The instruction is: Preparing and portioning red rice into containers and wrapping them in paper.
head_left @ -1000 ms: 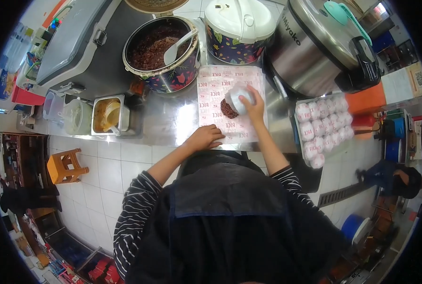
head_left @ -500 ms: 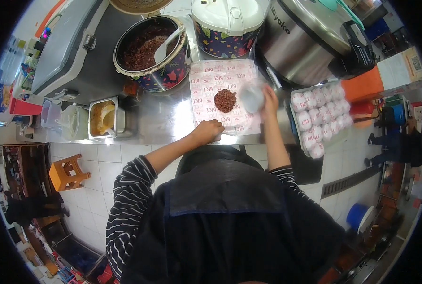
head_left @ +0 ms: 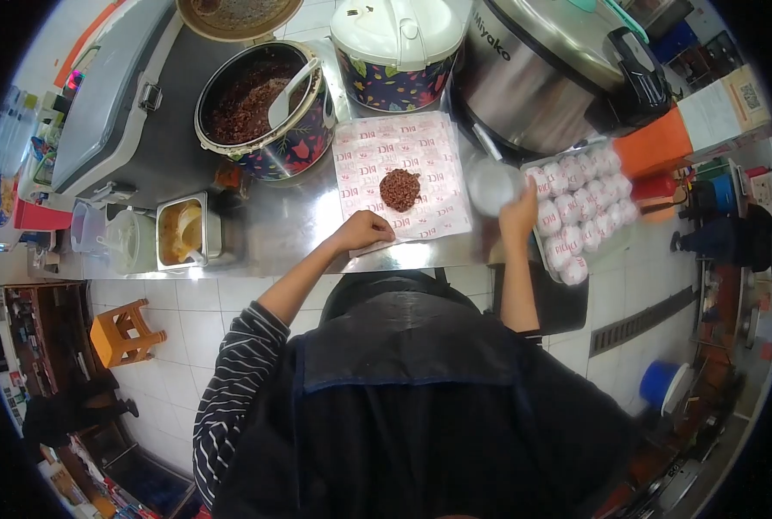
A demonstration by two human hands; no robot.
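A round mound of reddish-brown rice [head_left: 400, 190] lies on printed wrapping paper [head_left: 364, 160] on the steel counter. My left hand [head_left: 365, 231] is closed at the paper's near left corner, its fingers pressed together on the edge. To the right of the paper, my right hand [head_left: 519, 210] grips a pale, translucent round bowl [head_left: 493, 187], somewhat blurred. Beyond the paper stands an open rice cooker [head_left: 269, 143] of the same dark rice, with a white rice paddle [head_left: 289, 93] resting in it.
A tray holds several paper-wrapped balls [head_left: 583, 204] at the right. At the back are a closed patterned rice cooker [head_left: 396, 73] and a large steel cooker [head_left: 541, 73]. On the left stand a grey cooler box [head_left: 126, 112] and a steel pan [head_left: 217, 233] with yellowish food and a ladle.
My right hand has carried the bowl rightward, away from the rice and off the paper, toward the tray. My left hand stays at the paper's near edge. The whole view has shifted slightly.
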